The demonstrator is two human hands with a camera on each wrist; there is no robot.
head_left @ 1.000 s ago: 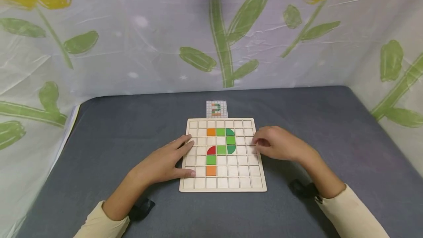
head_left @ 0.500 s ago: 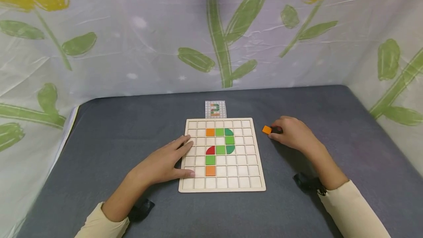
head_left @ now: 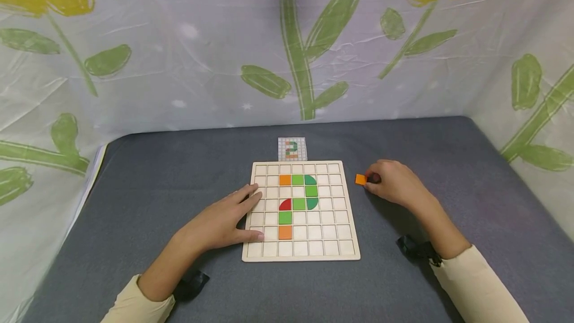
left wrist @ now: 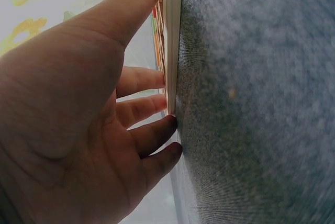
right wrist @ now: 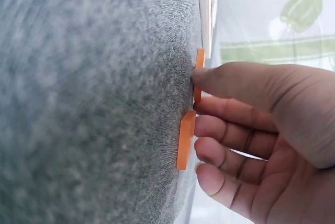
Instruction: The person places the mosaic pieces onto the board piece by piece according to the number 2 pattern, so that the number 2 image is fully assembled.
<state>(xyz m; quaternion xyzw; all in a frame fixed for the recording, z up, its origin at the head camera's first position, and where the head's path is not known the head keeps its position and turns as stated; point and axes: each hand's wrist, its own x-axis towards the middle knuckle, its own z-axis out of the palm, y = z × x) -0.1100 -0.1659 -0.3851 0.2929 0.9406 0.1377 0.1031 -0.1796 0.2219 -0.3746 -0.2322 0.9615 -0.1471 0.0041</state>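
The wooden grid board [head_left: 301, 253] is lying flat on the grey felt tabletop [head_left: 157, 183], with open felt running wide on both sides. My left hand [head_left: 224, 221] is pressing flat on the board's left edge, fingers straight and slightly spread, thumb along the near corner. My right hand [head_left: 394, 183] is resting on the felt just right of the board, fingertips curled and touching an orange square tile [head_left: 360, 179]; the right wrist view is showing two thin orange tiles there. Orange, green and red tiles are sitting in the board's cells. A small pattern card [head_left: 292, 149] is lying behind the board.
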